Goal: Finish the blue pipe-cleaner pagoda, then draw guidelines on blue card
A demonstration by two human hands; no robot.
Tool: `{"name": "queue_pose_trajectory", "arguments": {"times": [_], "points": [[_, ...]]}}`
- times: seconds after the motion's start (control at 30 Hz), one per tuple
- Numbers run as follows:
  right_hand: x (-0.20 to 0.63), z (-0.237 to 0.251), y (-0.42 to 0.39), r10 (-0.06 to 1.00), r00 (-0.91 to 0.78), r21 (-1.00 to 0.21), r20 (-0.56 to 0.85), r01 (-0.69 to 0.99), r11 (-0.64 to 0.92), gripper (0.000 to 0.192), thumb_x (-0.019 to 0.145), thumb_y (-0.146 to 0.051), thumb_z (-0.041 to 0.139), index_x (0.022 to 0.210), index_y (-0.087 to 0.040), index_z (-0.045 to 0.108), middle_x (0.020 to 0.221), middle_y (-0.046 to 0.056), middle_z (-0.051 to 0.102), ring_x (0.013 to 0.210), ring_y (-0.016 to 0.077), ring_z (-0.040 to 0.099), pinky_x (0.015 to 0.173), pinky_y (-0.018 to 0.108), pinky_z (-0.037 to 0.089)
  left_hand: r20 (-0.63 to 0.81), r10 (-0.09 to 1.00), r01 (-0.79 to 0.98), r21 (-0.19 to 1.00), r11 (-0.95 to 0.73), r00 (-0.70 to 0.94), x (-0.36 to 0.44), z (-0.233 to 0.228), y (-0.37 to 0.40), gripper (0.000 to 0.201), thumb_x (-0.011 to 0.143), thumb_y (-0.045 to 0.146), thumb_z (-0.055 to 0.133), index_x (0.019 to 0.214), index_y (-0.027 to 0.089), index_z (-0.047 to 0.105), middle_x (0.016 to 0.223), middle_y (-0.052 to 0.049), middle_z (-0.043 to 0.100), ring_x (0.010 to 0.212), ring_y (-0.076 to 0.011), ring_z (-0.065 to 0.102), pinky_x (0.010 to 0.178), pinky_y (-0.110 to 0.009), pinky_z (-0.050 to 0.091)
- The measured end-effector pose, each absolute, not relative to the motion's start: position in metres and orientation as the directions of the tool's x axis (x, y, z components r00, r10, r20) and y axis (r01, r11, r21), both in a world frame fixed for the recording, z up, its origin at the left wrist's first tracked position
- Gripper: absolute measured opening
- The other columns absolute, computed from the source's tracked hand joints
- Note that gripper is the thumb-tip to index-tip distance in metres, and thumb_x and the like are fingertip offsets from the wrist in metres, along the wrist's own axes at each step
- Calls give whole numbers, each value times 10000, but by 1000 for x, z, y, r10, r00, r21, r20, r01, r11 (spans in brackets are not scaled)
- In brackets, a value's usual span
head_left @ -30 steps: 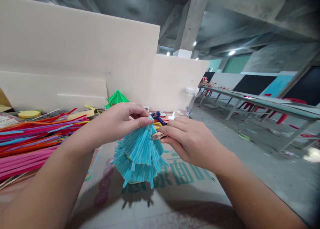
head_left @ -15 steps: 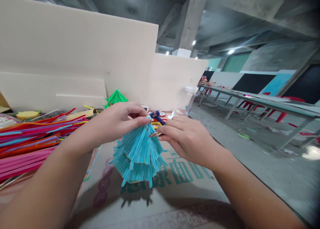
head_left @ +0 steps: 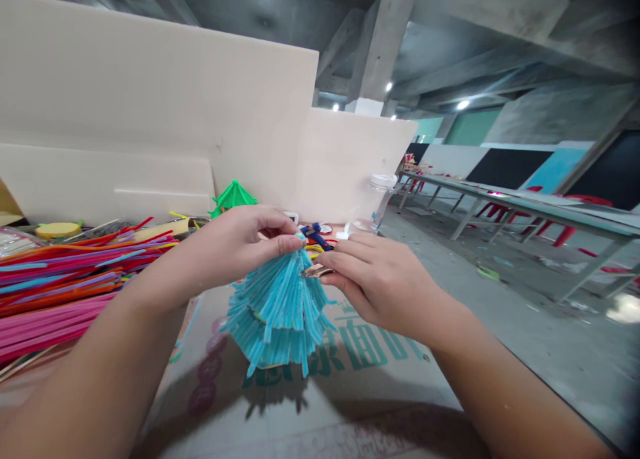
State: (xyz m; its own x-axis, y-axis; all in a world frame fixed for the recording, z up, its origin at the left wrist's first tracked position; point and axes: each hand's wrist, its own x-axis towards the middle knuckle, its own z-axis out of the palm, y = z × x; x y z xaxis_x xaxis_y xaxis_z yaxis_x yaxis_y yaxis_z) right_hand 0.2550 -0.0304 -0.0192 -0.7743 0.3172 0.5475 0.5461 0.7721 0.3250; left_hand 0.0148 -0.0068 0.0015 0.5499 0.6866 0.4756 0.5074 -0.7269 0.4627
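We worked in a bare concrete hall, at a table covered with printed cardboard (head_left: pixel 320 405) and backed by pale boards (head_left: pixel 165 105). Long tables (head_left: pixel 525 209) with red chairs ran along the far right side.

Our left hand (head_left: pixel 235 245) was closed, thumb and fingertips pinched on the top of the blue tree (head_left: pixel 277 312), a cone of layered blue pipe cleaners. The tree hung from that pinch just above the cardboard, between our two hands, its shadow falling on the print below. Our right hand (head_left: pixel 380 279) was closed too, gripping a small brownish tool (head_left: pixel 314 271) whose tip met the upper right side of the tree, just below the left fingertips. We could not tell exactly what the tool was.

To the left lay a heap of pipe cleaners (head_left: pixel 60 285) in pink, orange, red and blue, with a yellow disc (head_left: pixel 57 229) behind it. A green tree (head_left: pixel 233 195) stood beyond our left hand, against the boards. A clear jar (head_left: pixel 377 199) stood near the table's far corner, and some small blue and red bits (head_left: pixel 316 233) lay just behind the blue tree's tip.
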Motion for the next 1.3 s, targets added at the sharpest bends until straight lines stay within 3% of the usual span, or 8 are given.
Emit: {"name": "queue_pose_trajectory", "arguments": {"times": [0.53,0.73,0.97,1.1,1.3], "points": [[253,-22,-28,272,-793,417,545,538,732,259,1013,-253,497,965,-117,711,849,59,720,799,225,656,725,365,456,483,679,512,446,-734,553,16,1,-8,271,948,413,561,861,198,702,817,15,651,744,-129,569,663,-233,409],[258,-18,-30,261,-753,306,605,522,796,226,1005,-242,507,1030,-107,687,902,72,725,834,218,656,732,344,455,470,683,510,454,-731,559,12,-1,-4,274,950,417,564,875,196,706,801,22,634,716,-113,562,643,-223,404],[266,-17,-20,405,-614,90,677,616,783,269,995,-284,514,1168,-119,637,1021,108,720,830,208,650,703,324,464,420,702,440,565,-699,576,4,-6,12,292,957,427,547,1015,191,710,988,-24,678,916,-171,615,771,-264,453],[265,-22,-12,391,-633,107,668,601,792,244,998,-275,502,1163,-135,614,1084,114,721,918,236,661,763,351,480,369,690,390,618,-682,622,5,-9,14,322,960,466,520,971,190,686,912,-12,637,854,-159,600,744,-266,461],[265,-25,-5,325,-724,103,608,478,873,260,1015,-329,503,1206,-176,592,1053,95,728,962,223,673,806,350,485,282,717,429,643,-634,638,8,-7,3,291,850,429,706,1036,222,619,981,7,615,877,-151,627,684,-229,489]]}}
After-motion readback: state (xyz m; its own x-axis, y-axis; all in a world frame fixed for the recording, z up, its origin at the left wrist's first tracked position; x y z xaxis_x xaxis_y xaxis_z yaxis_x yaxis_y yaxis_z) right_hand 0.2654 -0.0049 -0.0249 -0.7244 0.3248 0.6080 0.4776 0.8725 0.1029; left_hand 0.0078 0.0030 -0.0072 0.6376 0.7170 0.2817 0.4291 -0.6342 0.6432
